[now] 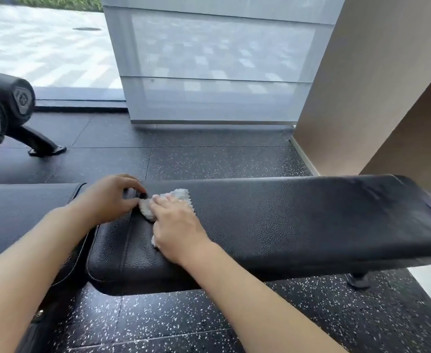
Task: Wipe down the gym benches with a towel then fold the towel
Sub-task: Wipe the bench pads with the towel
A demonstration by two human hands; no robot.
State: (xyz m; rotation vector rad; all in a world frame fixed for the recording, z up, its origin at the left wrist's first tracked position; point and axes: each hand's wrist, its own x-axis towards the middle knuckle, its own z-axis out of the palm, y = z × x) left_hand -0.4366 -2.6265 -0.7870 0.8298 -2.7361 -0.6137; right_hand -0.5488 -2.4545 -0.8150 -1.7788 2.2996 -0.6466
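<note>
From the head view, your right hand (176, 220) lies flat over the white towel (181, 194), fingers fairly straight and pressing it onto the black padded counter (298, 220); the towel sits bunched near the left end of the long pad, just right of the stitched seam, with its edges showing past your fingertips and beside your wrist; your left hand (109, 197) rests at the seam beside the towel, its fingers curled with the tips touching the pad at a corner of the cloth, though you cannot tell whether it pinches the towel; a second black pad (18, 212) lies to the left, apart by a narrow gap; two dumbbells (5, 108) sit at the far left above the speckled floor (209, 159).
</note>
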